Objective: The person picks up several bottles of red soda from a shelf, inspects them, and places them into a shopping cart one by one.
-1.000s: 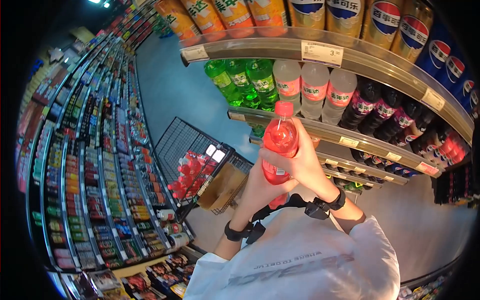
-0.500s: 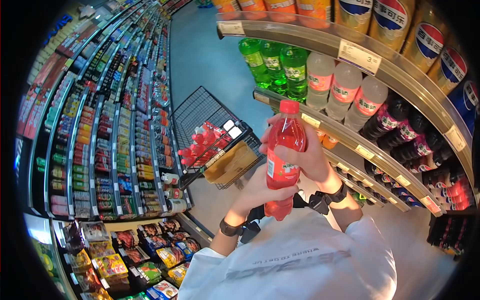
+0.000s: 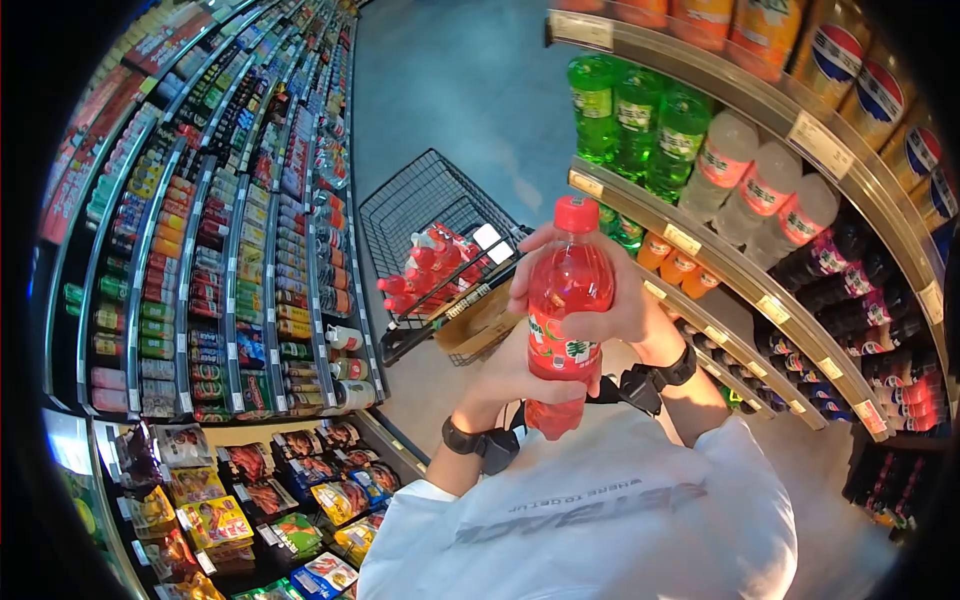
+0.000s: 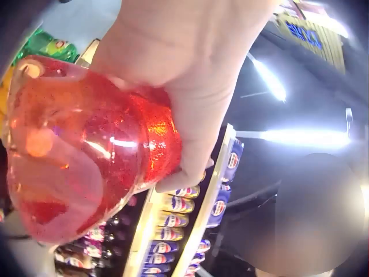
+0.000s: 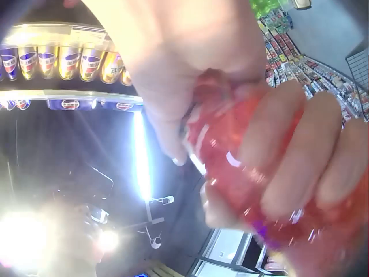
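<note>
A bottle of red soda (image 3: 570, 283) with a red cap stands nearly upright in front of the chest. My left hand (image 3: 508, 382) grips its lower part, the thumb laid across the front below the label. Higher up, my right hand (image 3: 628, 312) holds it from the right side and behind, thumb over the label. In the left wrist view the bottle's clear base (image 4: 63, 161) points toward the camera, past the left hand (image 4: 173, 63). The right wrist view has the fingers of the right hand (image 5: 300, 147) curled round the red bottle (image 5: 222, 135).
A wire shopping cart (image 3: 415, 205) with several red bottles (image 3: 430, 265) and a cardboard box (image 3: 475, 325) stands ahead. To the right, a drinks shelf (image 3: 690, 240) carries green bottles (image 3: 635, 115) and clear bottles (image 3: 765, 185). Packaged snacks (image 3: 215, 520) lie at lower left.
The head view has swung, shifting the shelf to the right. The bottle has turned in the hands, bringing its label more to the front. Both hands keep holding it.
</note>
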